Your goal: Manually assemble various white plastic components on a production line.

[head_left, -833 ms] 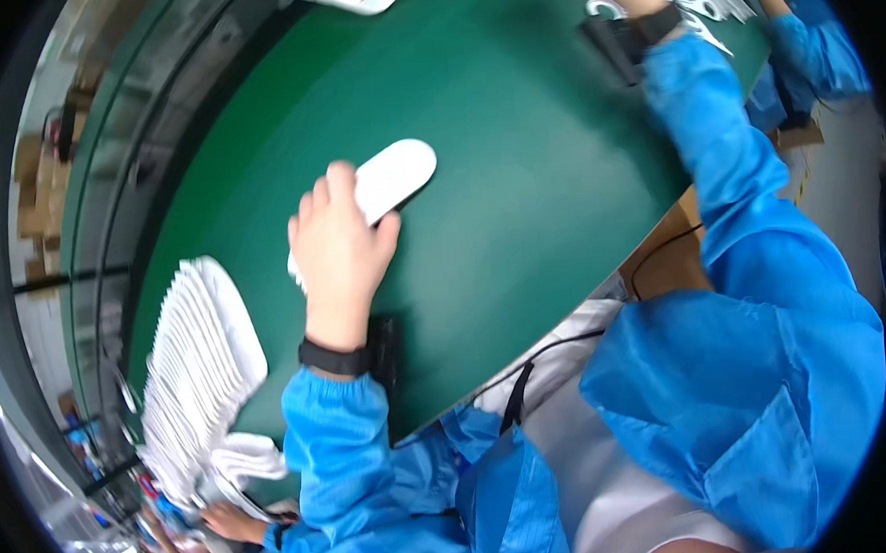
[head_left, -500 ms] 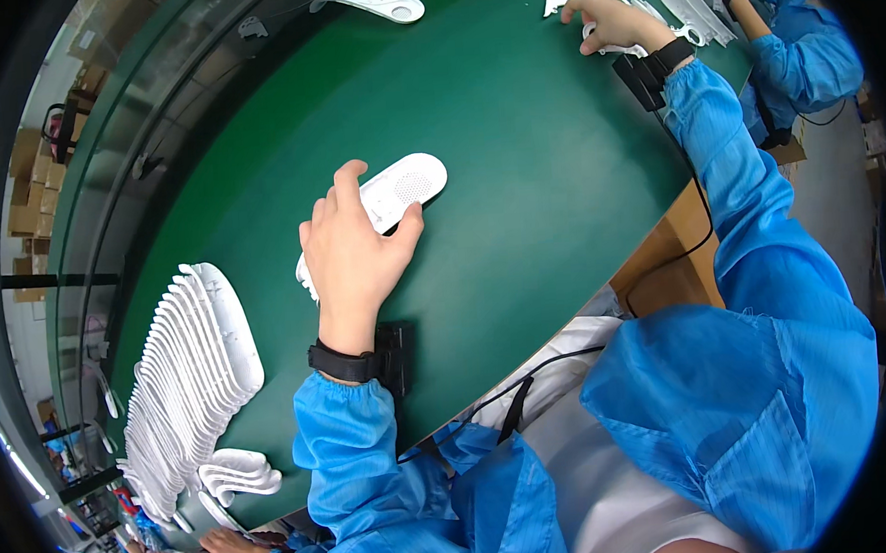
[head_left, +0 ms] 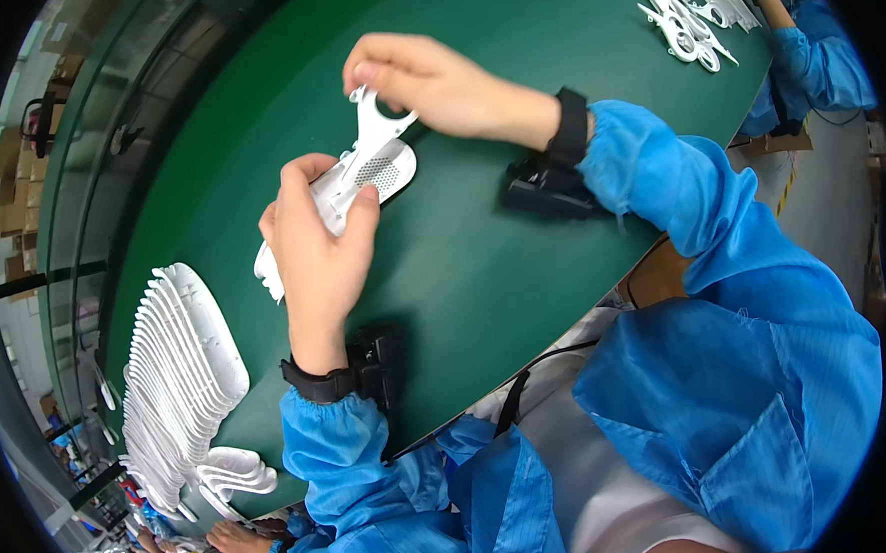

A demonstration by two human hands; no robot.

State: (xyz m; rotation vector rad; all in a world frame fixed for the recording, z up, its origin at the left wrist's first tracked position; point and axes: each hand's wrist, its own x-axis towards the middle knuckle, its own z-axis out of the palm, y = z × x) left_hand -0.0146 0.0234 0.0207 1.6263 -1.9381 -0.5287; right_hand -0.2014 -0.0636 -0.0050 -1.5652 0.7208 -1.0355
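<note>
My left hand (head_left: 316, 243) is closed round a long white plastic shell (head_left: 395, 173) with rounded ends and a patch of small holes at its far end. The shell lies hollow side up, and my palm hides much of its near part. Pinched in my right hand (head_left: 433, 82) is a white ring-shaped plastic part (head_left: 375, 128) with a narrow stem. Its stem reaches down over the shell, between the fingers of my left hand; whether the two touch I cannot tell.
A fanned stack of white shells (head_left: 182, 360) stands at the left, with several curved ones (head_left: 235, 472) beside it. More ring-shaped parts (head_left: 686, 28) lie at the far right, near a co-worker's blue sleeve (head_left: 823, 66). Another person's hand (head_left: 238, 541) shows at the lower left.
My right hand has come from the pile at the far right to the shell, bringing a ring-shaped part. My left hand and the shell have shifted slightly left.
</note>
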